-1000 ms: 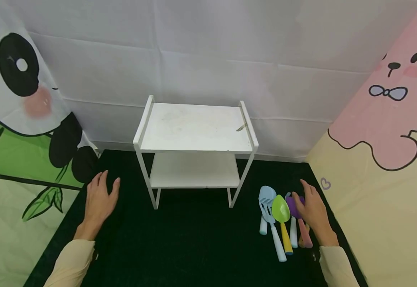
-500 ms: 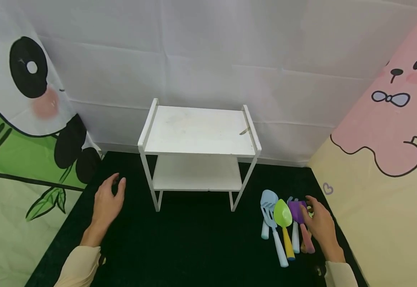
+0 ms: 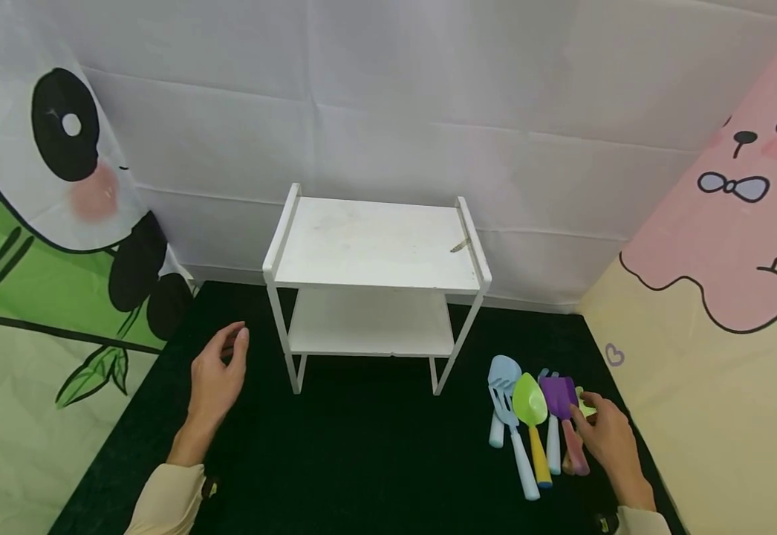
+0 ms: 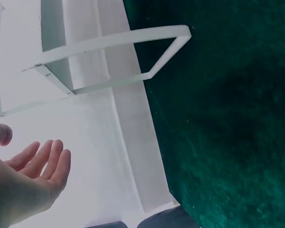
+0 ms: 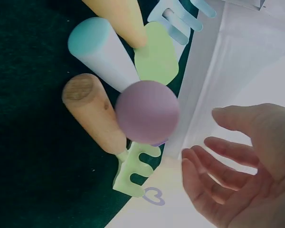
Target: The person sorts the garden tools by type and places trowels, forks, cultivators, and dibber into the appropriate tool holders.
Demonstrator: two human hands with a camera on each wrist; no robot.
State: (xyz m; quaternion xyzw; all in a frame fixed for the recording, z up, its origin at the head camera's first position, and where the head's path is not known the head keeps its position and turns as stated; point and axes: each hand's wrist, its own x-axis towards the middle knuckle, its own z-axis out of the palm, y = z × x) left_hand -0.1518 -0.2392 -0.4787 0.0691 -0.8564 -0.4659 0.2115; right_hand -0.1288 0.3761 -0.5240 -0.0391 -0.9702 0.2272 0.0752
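My right hand (image 3: 610, 438) hovers at the right side of a bunch of toy garden tools, its fingers loosely bent and holding nothing. Nearest to it are a purple shovel (image 3: 558, 397) with a pink handle (image 5: 147, 111) and a light green rake (image 5: 135, 172) with a wooden handle (image 5: 96, 114), the rake partly hidden in the head view. Left of these lie a lime green trowel (image 3: 529, 401) with a yellow handle, a light blue fork (image 3: 521, 453) and a light blue shovel (image 3: 504, 367). My left hand (image 3: 218, 383), fingers loosely bent, hangs left of the rack with nothing in it.
A white two-tier rack (image 3: 378, 241) stands at the back middle of the dark green cloth (image 3: 362, 453). Behind it rises a white fabric wall (image 3: 388, 96). Printed side walls, a panda (image 3: 104, 193) left and a pink bear (image 3: 743, 245) right, bound the space.
The right hand has come down and back along the right side of the tools, baring more of the purple shovel. The left hand has shifted slightly right, fingers more bent. The view has shifted slightly.
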